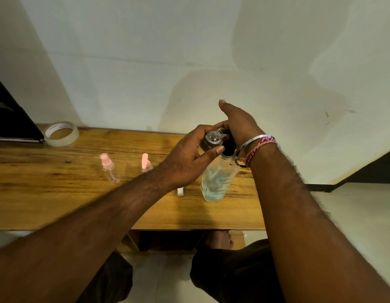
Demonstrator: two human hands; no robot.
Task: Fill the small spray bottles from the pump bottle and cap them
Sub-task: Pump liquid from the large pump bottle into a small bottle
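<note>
Both forearms fill the foreground, reaching fwd over the wooden table (58, 193) w/ knees below. They meet at the pump bottle (216, 182), which stands upright near the table's right end, bluish liquid low in it, black pump head on top.

Key relation: the left hand (189, 158) holds a small clear spray bottle (212, 138) up at the pump's nozzle, its open neck aimed right and a bit up, towards the right hand. Its long axis is tilted, closer to lying than standing. Mouth and nozzle look touching or just apart; can't tell which, as the fingers crowd it.

Left hand: fingers curled round the small bottle, thumb (213, 150) pressing across its near side. Firm wrap.

Right hand (237, 123), bangle and threads at the wrist, sits over the pump head, palm down, thumb sticking up and away. Whether the other fingers are flat on the pump or hooked round it is hidden behind the palm.

I'd judge the next push turns on keeping that neck lined up under the spout; a slip and liquid runs down the outside.

Left of the hands: two more small bottles w/ pink caps (106, 162) (146, 161), upright; a small white piece (180, 191) lies by the left wrist. A tape roll (61, 133) sits far back left.
</note>
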